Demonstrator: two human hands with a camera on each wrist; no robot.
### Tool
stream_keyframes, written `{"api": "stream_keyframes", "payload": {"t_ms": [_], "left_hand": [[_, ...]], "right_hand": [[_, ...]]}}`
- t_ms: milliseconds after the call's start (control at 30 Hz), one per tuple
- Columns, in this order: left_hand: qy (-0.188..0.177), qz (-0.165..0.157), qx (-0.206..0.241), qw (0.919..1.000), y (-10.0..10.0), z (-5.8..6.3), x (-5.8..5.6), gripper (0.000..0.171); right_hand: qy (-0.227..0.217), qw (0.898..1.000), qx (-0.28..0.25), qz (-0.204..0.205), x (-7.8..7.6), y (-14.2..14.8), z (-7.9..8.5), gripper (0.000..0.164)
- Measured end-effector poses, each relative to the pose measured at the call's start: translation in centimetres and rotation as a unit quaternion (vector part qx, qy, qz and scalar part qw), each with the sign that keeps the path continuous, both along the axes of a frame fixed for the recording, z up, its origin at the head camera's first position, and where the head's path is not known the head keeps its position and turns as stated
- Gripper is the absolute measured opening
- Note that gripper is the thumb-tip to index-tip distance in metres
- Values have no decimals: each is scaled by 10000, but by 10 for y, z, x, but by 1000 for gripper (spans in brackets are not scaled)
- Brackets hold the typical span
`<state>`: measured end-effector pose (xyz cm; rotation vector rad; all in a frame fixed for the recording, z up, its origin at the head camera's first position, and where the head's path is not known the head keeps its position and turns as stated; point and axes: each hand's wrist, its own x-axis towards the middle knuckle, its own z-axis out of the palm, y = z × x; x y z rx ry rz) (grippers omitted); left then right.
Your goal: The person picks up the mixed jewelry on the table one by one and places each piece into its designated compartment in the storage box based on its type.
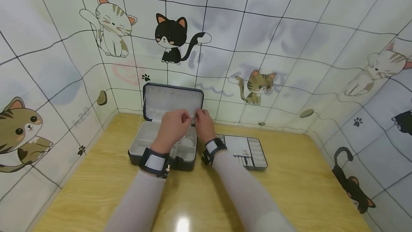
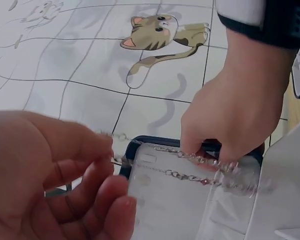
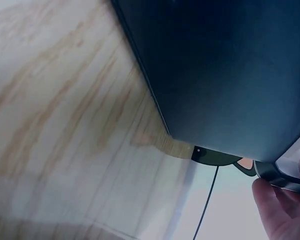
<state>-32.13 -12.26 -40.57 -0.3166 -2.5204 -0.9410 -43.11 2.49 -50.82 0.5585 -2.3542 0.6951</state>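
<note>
A jewelry box (image 1: 138, 155) stands with its lid (image 1: 173, 97) raised; the tray inside is light, with compartments. My left hand (image 1: 173, 126) is over the box and pinches a fine chain with pinkish beads (image 2: 205, 181) between thumb and fingertips. Two strands of it stretch across in front of the lid's pale lining in the left wrist view. My right hand (image 1: 205, 122) grips the lid's right edge, fingers on the outer rim (image 3: 275, 175) and thumb inside. The beaded strands overlap the right fingers (image 2: 190, 150) in the left wrist view.
A flat tray (image 1: 236, 144) with compartments and small jewelry pieces lies right of the box, partly behind my right forearm. Both stand on a wooden table (image 1: 289, 189). A cat-patterned sheet (image 1: 225, 46) hangs close behind and along the sides.
</note>
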Motion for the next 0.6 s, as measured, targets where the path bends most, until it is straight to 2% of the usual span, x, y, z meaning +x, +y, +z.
{"api": "stream_keyframes", "payload": {"t_ms": [133, 367, 600], "left_hand": [[68, 432, -92, 9990, 2, 5, -8, 14], [119, 846, 42, 9963, 1, 12, -25, 15], [88, 941, 574, 9939, 1, 12, -37, 15]], "right_hand": [[23, 9999, -21, -113, 1, -5, -1, 5], [-162, 9992, 58, -356, 4, -11, 4, 6], [-750, 9963, 151, -392, 13, -10, 15, 5]]}}
